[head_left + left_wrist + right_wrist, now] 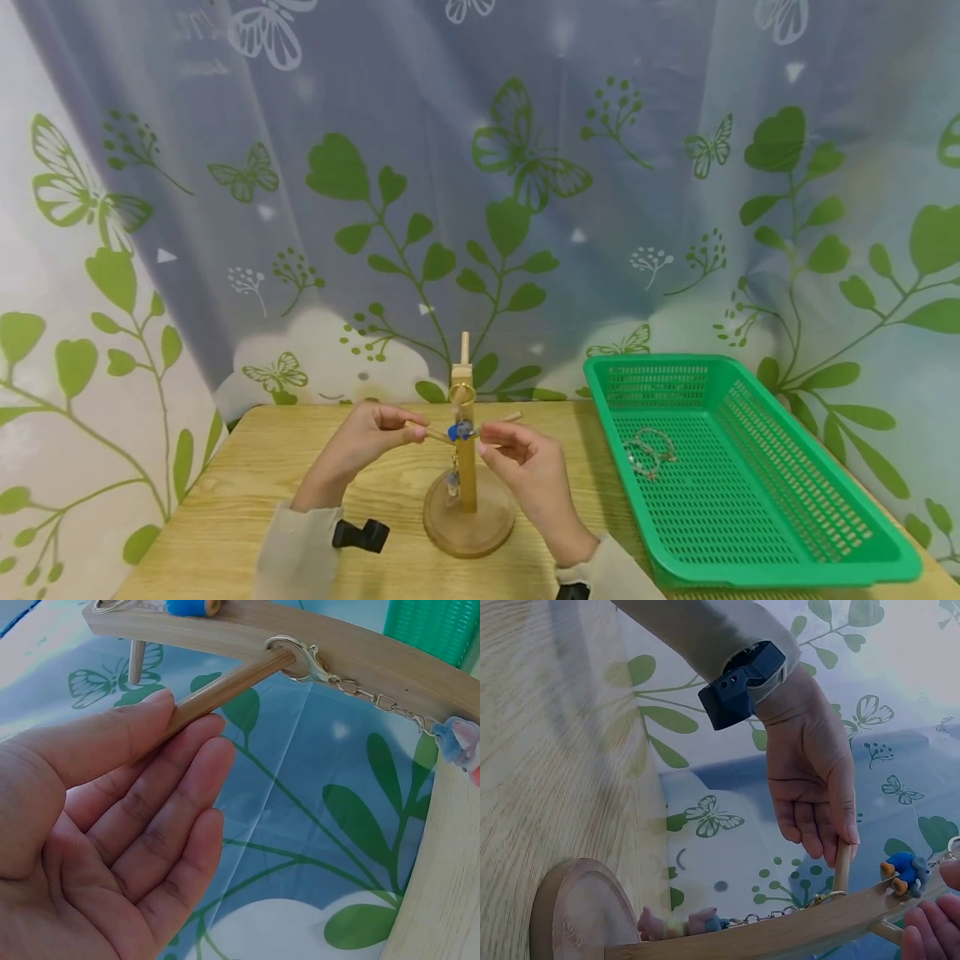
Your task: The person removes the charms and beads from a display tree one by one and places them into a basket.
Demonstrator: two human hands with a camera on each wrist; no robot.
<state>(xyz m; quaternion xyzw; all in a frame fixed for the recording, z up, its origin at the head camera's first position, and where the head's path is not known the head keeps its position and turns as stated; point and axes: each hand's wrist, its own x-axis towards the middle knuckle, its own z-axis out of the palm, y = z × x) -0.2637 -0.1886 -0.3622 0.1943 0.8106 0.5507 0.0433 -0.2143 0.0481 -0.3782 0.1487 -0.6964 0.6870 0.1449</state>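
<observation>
A wooden stand (467,475) with a round base and side pegs stands on the table. My left hand (135,825) pinches one wooden peg (217,694) between thumb and fingers. A gold ring with a clasp (289,656) sits round that peg, at the post. From it hangs a chain with a pink and blue-grey figurine (679,922). A blue and grey elephant figurine (907,871) hangs higher, in front of the post. My right hand (525,471) is beside the elephant, thumb and forefinger apart, near another peg (513,417). Whether it touches either is unclear.
A green plastic basket (742,575) stands at the right of the table (375,500), with bracelets (651,454) lying inside. Behind the table hangs a curtain (420,167) printed with leaves and butterflies. Black camera mounts (360,535) are strapped to the wrists.
</observation>
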